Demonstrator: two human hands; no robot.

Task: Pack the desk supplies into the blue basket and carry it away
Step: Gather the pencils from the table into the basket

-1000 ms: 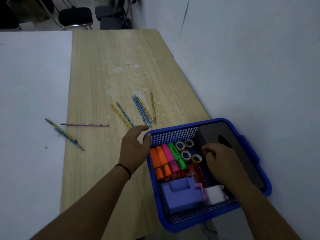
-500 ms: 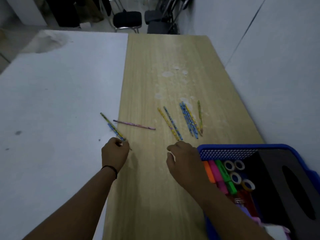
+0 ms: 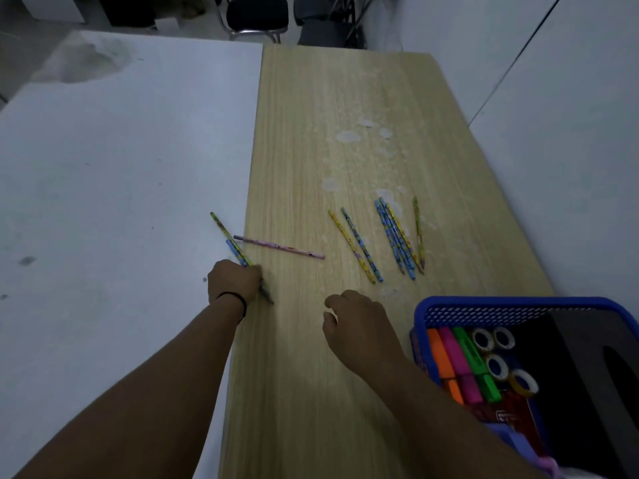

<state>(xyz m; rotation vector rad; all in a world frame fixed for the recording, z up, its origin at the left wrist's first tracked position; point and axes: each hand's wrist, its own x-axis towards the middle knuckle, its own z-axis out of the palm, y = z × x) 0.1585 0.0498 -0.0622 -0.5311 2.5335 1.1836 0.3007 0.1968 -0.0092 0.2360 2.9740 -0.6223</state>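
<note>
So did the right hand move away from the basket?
Yes. The right hand came out of the blue basket and now hovers left of it over the wooden table, nearer the pencils.

The desk under my arms looks like pale wood-grain laminate, smooth and matt, with whitish chalky blotches marring the finish farther out, and beside it lies a plain white sheet-like surface, matt and faintly smudged. The pencils have glossy printed coats in yellow, blue and pink, like the two my left hand pinches. The blue basket is hard plastic with a perforated mesh wall, holding smooth plastic highlighters, shiny tape rolls and a matt black box.
</note>
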